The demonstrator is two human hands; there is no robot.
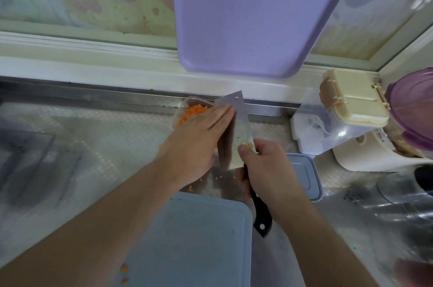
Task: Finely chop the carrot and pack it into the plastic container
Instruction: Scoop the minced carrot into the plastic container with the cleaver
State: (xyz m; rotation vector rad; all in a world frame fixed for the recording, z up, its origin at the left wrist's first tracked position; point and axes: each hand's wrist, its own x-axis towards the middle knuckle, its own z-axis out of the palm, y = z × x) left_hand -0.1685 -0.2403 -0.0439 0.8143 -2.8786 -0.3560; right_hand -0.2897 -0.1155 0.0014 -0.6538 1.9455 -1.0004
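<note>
The plastic container (187, 108) serves as the reference point. It already holds chopped carrot (193, 112). The right hand (264, 167) has its fingers clamped on the black handle of the cleaver (236, 132), whose blade is tilted at the container's right edge. The left hand (199, 139), fingers straight and together, lies flat against the blade, partly covering the container. The cutting board (199, 240), nearer the person than the container, appears almost bare; chopping appears complete. Stray bits (191, 188) between board and container remain. The lid (302, 176), right of the container, is not yet fitted.
</note>
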